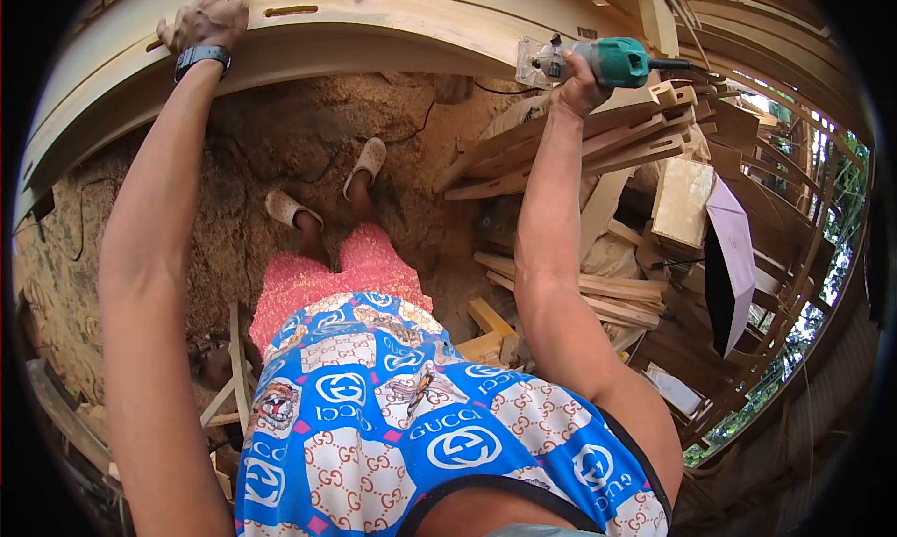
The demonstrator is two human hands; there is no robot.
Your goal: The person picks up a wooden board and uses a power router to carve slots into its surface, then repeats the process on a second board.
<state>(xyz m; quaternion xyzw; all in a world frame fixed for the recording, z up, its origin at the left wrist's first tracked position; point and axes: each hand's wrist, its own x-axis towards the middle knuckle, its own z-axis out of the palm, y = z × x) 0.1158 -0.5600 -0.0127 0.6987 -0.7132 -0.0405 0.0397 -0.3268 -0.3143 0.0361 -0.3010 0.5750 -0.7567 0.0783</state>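
Observation:
A long pale wooden beam [374, 12] with slots cut in its face spans the top of the view. My left hand [207, 23], a dark watch at its wrist, is closed over the beam's edge at the upper left, between two slots. At the upper right my right hand [581, 86] is wrapped round a green power router [619, 62] with a clear base, which lies on its side at the beam's right part. A black cord leaves the router's right end. Whether the base touches the wood, I cannot tell.
Slotted timber pieces [607, 144] are stacked below the router. Further right are a foam-like block [682, 199] and an open umbrella [733, 266]. Sawdust covers the ground [280, 135] around my feet, with a thin cord across it. More planks [626, 299] lie beside my right arm.

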